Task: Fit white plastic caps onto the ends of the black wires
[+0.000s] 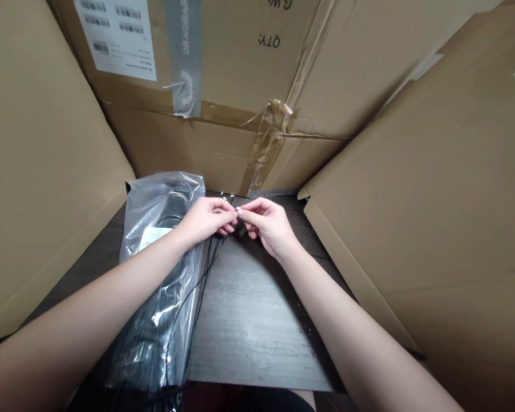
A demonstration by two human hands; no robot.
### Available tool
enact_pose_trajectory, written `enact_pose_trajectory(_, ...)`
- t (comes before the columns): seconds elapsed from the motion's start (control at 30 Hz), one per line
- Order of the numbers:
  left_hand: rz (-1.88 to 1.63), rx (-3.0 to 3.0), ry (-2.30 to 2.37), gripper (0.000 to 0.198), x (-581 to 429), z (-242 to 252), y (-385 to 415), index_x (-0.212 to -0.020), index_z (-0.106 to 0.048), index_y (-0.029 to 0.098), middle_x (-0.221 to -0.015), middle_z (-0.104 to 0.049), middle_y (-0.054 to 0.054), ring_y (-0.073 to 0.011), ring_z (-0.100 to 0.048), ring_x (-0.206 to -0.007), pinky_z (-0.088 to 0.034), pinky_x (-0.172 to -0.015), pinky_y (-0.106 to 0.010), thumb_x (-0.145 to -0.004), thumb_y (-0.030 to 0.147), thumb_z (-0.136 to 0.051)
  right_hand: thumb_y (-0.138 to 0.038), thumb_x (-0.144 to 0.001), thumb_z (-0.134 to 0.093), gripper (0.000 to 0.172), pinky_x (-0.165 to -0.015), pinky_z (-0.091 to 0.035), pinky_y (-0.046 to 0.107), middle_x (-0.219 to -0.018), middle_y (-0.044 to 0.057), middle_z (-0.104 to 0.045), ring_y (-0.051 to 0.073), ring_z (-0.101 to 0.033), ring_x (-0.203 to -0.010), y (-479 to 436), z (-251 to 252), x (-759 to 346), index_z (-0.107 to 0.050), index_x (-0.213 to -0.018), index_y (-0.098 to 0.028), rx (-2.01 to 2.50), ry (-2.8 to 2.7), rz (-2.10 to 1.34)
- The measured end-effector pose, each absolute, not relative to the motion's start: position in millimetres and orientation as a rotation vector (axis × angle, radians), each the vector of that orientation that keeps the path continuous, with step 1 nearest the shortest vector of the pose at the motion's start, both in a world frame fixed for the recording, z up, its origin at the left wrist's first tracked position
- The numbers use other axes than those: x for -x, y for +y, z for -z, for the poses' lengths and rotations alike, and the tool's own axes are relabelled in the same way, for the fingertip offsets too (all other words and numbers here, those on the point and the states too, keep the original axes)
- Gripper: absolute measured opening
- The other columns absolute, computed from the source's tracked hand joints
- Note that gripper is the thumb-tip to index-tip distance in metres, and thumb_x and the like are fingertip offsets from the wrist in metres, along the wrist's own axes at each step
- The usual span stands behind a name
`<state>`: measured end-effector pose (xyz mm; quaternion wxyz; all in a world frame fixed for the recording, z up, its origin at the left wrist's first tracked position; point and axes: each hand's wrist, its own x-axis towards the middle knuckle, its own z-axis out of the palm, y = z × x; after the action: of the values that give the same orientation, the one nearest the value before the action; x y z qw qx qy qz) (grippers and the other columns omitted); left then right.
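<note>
grip of both hands narrowed to a fingertip pinch: left hand (206, 220) curled around thin black cables (206, 269), right hand (268, 225) closed on one small metal cable tip (236, 210), a hold apparently suited to so fine a part. two more metal tips (227, 196) just beyond the hands. cables trailing down across one clear plastic bag (163, 214) of black cable, exact count hidden. two hands, one bag, and a grey wood-grain desk (251, 326) beneath, hemmed by three cardboard boxes (197, 149), probably stood up as a screen.
</note>
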<state>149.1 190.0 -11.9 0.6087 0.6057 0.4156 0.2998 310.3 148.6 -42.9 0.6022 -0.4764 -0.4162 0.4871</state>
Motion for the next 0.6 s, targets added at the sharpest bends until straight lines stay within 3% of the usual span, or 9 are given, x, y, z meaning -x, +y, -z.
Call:
enact_pose_trajectory(0.3, -0.671, -1.485, 1.008, 0.008, -149.2, 7.2, 188.0, -0.077, -0.07, 0.011, -0.07, -0.073, -0.004, -0.0088, -0.063, -0.051, -0.052, -0.047, -0.018, -0.085, 0.013, -0.07, -0.039, -0.051, -0.095, 0.04, -0.032, -0.032, 0.017, -0.048, -0.004, -0.056, 0.006, -0.043, -0.041, 148.3, 38.3, -308.7, -0.068, -0.069, -0.017, 1.102, -0.906, -1.183)
enact_pose_trajectory(0.6, -0.666, -1.572, 0.997, 0.004, -148.6, 9.5, 188.8, -0.083, -0.071, 0.011, -0.069, -0.072, -0.003, -0.0076, -0.06, -0.049, -0.048, -0.045, -0.016, -0.084, 0.015, -0.071, -0.034, -0.05, -0.095, 0.041, -0.034, -0.03, 0.016, -0.052, -0.006, -0.056, 0.006, -0.044, -0.043, 148.5, 37.7, -309.5, -0.062, -0.069, -0.019, 1.08, -0.856, -1.187)
